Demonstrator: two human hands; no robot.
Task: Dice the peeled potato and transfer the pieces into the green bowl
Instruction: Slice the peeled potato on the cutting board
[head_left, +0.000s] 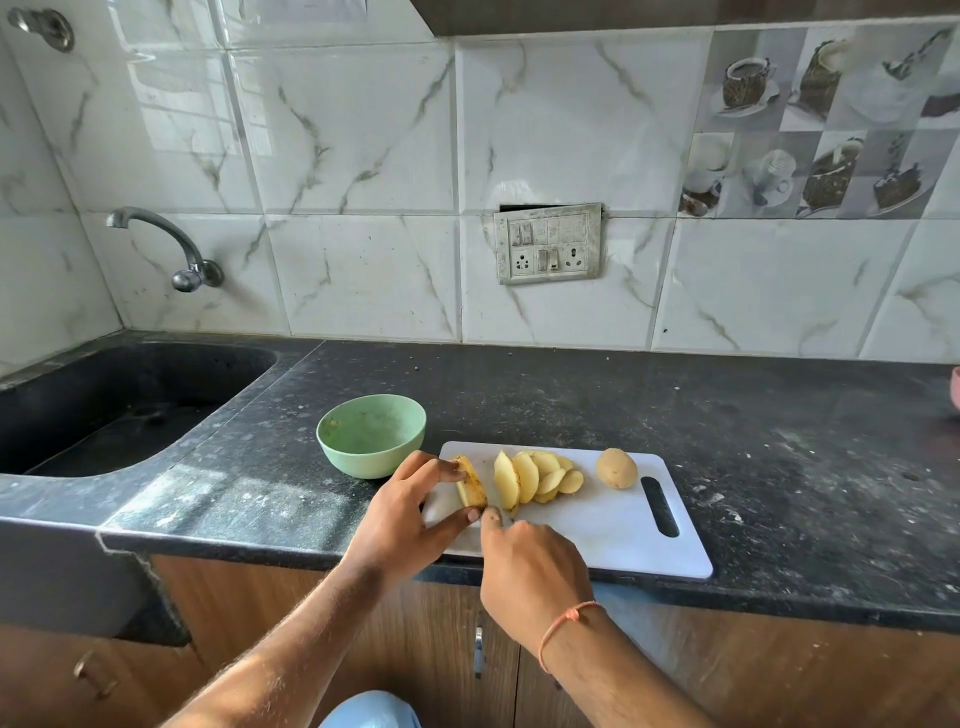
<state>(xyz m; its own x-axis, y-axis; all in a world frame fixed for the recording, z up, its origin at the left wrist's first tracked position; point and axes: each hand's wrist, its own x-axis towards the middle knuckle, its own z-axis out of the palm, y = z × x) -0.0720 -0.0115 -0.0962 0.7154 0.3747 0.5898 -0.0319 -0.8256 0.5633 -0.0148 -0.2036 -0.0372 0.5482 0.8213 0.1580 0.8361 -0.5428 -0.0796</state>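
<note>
Pinching the last potato end piece (471, 488) between thumb and fingers, the left hand (410, 514) steadies it on the board (597, 525). The right hand (530, 571) is curled close beside it, forefinger tip nearly touching the left thumb. It probably grips a knife, but no blade or handle shows plainly, so I cannot tell what it holds.

Just beyond the right hand lies a fan of slices (535, 475), leaning on one another, and past them to the right sits a whole potato (616, 468). The bowl (371, 434) stands off the board, just beyond the left hand, with no pieces in it. So the slicing looks nearly done, while dicing and transfer are still ahead.

The risks, as I judge them:
- The end piece is small and curved, so it may rock or slip under a cut, with the fingertips very near the blade's path.
- The leaning slices could slide apart if knocked.
- The board overhangs the counter (779, 426) edge and may tip under pressure.
</note>
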